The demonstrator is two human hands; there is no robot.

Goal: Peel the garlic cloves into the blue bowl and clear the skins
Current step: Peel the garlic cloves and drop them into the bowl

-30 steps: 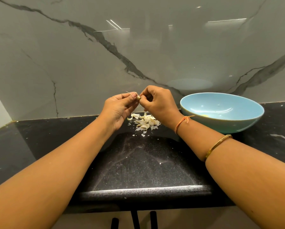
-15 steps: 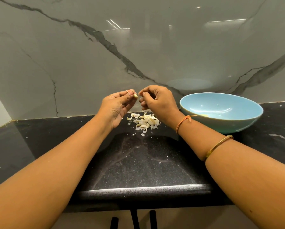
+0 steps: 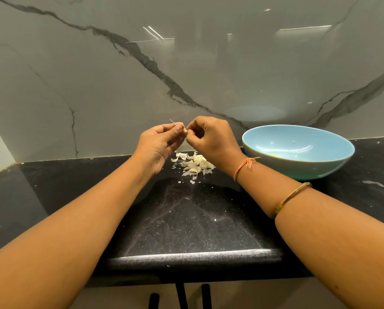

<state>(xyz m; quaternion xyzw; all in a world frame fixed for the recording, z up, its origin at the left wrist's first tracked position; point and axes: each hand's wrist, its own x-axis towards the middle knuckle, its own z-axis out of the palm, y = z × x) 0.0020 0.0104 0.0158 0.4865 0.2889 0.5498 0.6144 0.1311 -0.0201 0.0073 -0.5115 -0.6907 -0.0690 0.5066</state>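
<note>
Closed up again since before: left hand point(image 3: 162, 142) pinching garlic clove point(image 3: 184, 130), right hand point(image 3: 212, 139) nipping its free end, above skins point(image 3: 195, 165) on bench point(image 3: 186, 219), blue bowl point(image 3: 298, 171) near.

Both hands are raised above a black speckled surface point(image 3: 186, 219) against a grey marble-veined wall point(image 3: 186, 63). The left hand point(image 3: 158, 144) pinches a small garlic clove point(image 3: 184, 130) between thumb and forefinger, a thin wisp of skin sticking up from it. The right hand point(image 3: 211, 139), fingers curled, pinches at the clove's other side. Below them lies a pile of garlic cloves and skins point(image 3: 194, 165). Just right of the right wrist stands the blue bowl point(image 3: 298, 166), with small pale bits inside.
</note>
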